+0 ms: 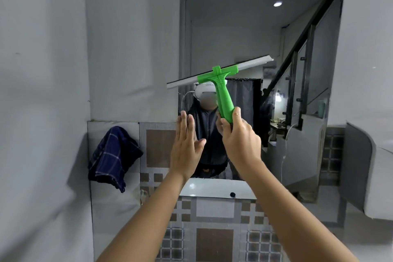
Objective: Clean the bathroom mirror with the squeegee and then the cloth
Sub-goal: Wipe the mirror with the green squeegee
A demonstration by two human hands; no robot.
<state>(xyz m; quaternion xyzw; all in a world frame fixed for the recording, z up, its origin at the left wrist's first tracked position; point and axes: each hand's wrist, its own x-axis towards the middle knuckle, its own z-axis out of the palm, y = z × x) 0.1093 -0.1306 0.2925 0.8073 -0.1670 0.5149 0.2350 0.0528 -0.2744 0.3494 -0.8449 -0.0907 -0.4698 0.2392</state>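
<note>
Here the right hand (240, 140) has its grip wrapped tight around the lower end of the green squeegee (221, 83), whose handle points up and whose blade runs tilted across the mirror (244, 27), right end higher. The left hand (186, 144) is spread flat, fingers up, at the mirror's lower left edge, holding nothing. A dark checked cloth (112, 155) hangs on the tiled wall (214, 238), left of the mirror.
</note>
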